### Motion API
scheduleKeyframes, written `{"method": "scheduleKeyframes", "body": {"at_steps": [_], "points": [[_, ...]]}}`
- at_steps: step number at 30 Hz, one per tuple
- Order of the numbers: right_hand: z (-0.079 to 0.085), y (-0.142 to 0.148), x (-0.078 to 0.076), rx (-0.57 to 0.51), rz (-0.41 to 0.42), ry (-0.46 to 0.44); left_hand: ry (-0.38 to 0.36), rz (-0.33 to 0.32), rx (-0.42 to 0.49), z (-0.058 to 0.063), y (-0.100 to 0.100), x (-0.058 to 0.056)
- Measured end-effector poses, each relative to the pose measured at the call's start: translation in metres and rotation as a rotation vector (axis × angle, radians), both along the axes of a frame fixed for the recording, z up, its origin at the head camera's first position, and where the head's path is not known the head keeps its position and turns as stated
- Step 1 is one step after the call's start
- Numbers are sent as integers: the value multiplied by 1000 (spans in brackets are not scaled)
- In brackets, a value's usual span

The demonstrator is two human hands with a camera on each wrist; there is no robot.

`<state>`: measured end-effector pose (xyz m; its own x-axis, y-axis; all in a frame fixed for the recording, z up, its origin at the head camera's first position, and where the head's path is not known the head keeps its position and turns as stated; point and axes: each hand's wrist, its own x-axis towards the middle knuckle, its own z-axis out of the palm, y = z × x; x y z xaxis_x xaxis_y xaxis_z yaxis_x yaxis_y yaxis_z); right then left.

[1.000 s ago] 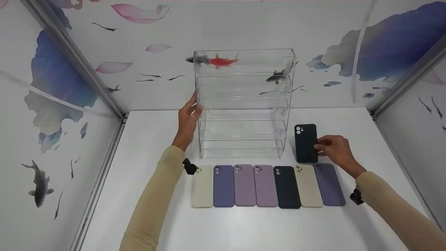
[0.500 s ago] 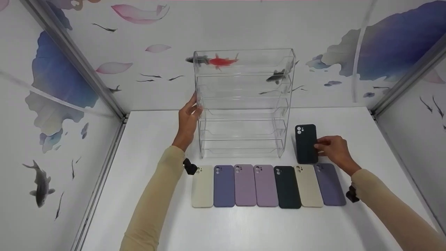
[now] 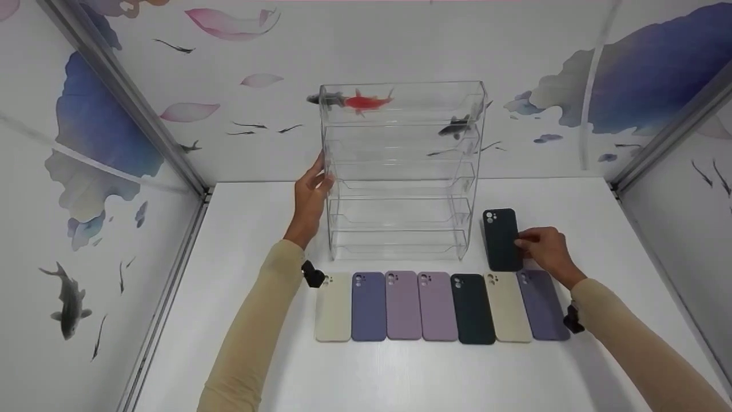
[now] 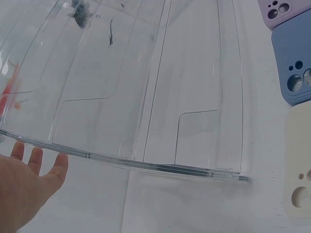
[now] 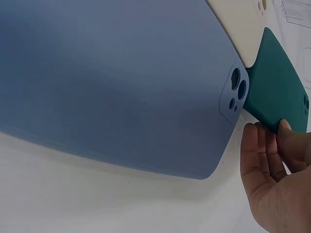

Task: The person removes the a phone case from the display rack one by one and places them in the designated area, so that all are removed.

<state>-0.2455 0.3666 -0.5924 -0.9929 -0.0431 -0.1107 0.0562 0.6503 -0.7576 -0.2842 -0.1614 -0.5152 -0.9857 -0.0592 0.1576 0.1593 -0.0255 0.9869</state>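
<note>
In the head view my right hand (image 3: 546, 249) pinches the right edge of a dark green phone case (image 3: 501, 240), thumb on the near face. The right wrist view shows this green case (image 5: 279, 82) tilted, its lower end beside the camera end of a blue-purple case (image 5: 146, 82). A clear acrylic rack (image 3: 400, 233) with several tiers stands upright at the middle of the table. My left hand (image 3: 310, 200) touches its left side; in the left wrist view the fingertips (image 4: 60, 160) rest against the outside of the side panel.
Several phone cases lie in a row before the rack: cream (image 3: 333, 309), blue-purple (image 3: 369, 309), two pink-lilac (image 3: 403, 309), dark green (image 3: 473, 312), beige (image 3: 509, 312) and purple (image 3: 543, 309). White printed walls enclose the white table (image 3: 400, 377) at back and sides.
My right hand and the held green case have shifted slightly toward the row of cases. The right forearm has moved a little left. My left hand stays at the rack.
</note>
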Motion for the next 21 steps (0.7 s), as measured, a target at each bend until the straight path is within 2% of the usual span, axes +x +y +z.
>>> {"method": "scheduleKeyframes", "body": {"at_steps": [5, 12, 16, 21], "points": [[-3, 1, 1, 3, -7, -51, -13, 5, -21, 0, 1, 2], [-4, 3, 6, 37, -14, -59, -1, -9, -5, -2, 4, 0], [-3, 6, 7, 68, 1, -21, -3, -12, 11, -2, 7, -3], [4, 4, 14, 91, 9, 61, 8, -45, 6, -4, 8, -6]]}}
